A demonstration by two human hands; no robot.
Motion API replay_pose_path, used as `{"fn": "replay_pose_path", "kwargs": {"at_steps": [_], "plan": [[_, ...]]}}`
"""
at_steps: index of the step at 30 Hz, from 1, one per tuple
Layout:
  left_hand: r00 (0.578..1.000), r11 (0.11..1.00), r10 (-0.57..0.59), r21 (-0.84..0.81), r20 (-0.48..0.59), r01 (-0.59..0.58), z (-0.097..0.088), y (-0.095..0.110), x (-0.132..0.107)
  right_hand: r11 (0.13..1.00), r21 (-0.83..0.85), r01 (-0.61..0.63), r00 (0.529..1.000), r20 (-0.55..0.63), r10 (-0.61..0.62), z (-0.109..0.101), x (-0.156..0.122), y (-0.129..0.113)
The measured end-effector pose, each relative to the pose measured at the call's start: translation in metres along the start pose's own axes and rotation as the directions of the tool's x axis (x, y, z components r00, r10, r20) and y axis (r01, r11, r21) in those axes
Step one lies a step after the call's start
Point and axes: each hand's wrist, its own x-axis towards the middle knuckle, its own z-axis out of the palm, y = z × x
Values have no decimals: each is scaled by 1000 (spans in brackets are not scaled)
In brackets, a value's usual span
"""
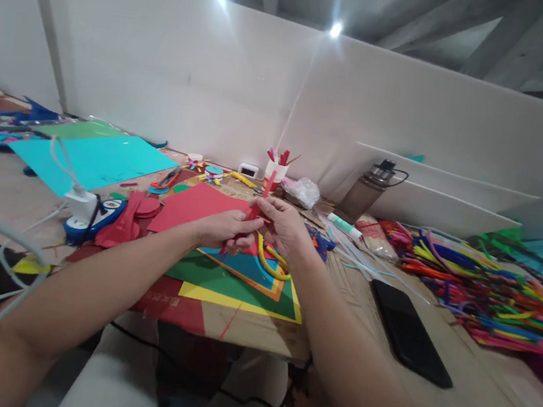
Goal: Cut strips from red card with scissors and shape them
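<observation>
Between my two hands, above the stacked sheets, is a narrow red strip that looks like paper. My left hand is closed, pinching the strip's lower part. Fingers of my right hand are closed on it higher up, with its top end sticking out above them. Just below my right hand is a curved yellow loop, perhaps a scissors handle; whether the hand touches it I cannot tell. A red sheet lies behind my left hand, while green paper and other coloured sheets lie beneath both hands.
A black phone lies at right, near a heap of coloured pipe cleaners. Farther back stand a bottle, a glue stick and a paper cup. Left are a cyan sheet and a white charger with its cable.
</observation>
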Motion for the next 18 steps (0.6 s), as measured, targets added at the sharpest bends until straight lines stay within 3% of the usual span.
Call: {"fn": "replay_pose_path", "kwargs": {"at_steps": [2, 4, 7, 11, 15, 18], "plan": [[999, 999, -14, 35, -30, 15, 3, -2, 0, 1000, -30, 5, 999, -41, -6, -4, 1, 0], [1000, 996, -15, 86, -26, 17, 6, -5, 0, 994, -58, 93, 991, -88, -98, -11, 4, -2], [995, 983, -78, 173, 64, 66, 11, -11, 1, 979, -96, 179, 973, -129, -190, -21, 11, -11], [942, 950, -246, 250, 229, 187, 17, -19, 4, 959, -121, 256, 958, -102, -268, -17, 22, -36], [914, 959, -180, 272, 365, 80, 24, -28, 14, 931, -179, 319, 945, -14, -326, 21, 38, -56], [918, 906, -149, 423, 367, -21, 30, -33, 19, 953, -194, 231, 973, 30, -230, 70, 51, -49]]}}
